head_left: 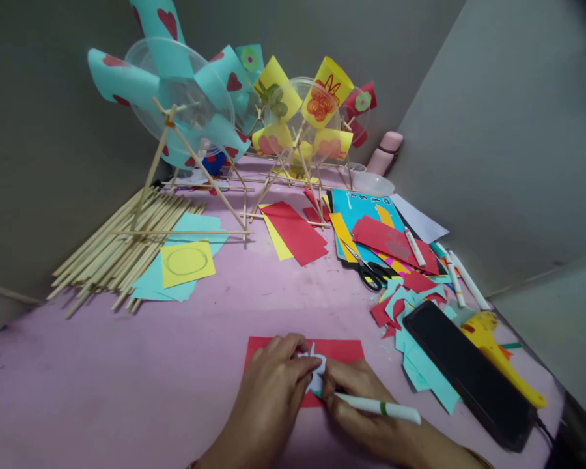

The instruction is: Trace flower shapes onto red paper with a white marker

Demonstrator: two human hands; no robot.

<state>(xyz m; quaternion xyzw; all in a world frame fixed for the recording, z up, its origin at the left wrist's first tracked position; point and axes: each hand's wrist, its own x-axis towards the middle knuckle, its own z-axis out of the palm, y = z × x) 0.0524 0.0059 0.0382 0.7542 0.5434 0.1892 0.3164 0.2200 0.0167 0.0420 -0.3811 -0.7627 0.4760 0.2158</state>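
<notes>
A small white paper cutout (pixel 318 369) with a pointed, curved outline lies on a red paper rectangle (pixel 348 350) at the table's near side. My left hand (pixel 273 384) is curled over the rectangle's left part, thumb and fingertips holding the cutout down. Closed around a white marker with a green band (pixel 371 406), my right hand (pixel 354 397) rests on the paper's right part. The marker's tip is at the lower edge of the cutout, where a bit of green shows. My fingers hide part of the cutout.
Stick-framed paper wheels, one blue (pixel 176 78) and one yellow (pixel 327 91), stand at the back. Bamboo sticks (pixel 122 244) lie left. To the right are scissors (pixel 371 270), paper scraps (pixel 422 352), a phone (pixel 469 371) and a yellow glue gun (pixel 502 355).
</notes>
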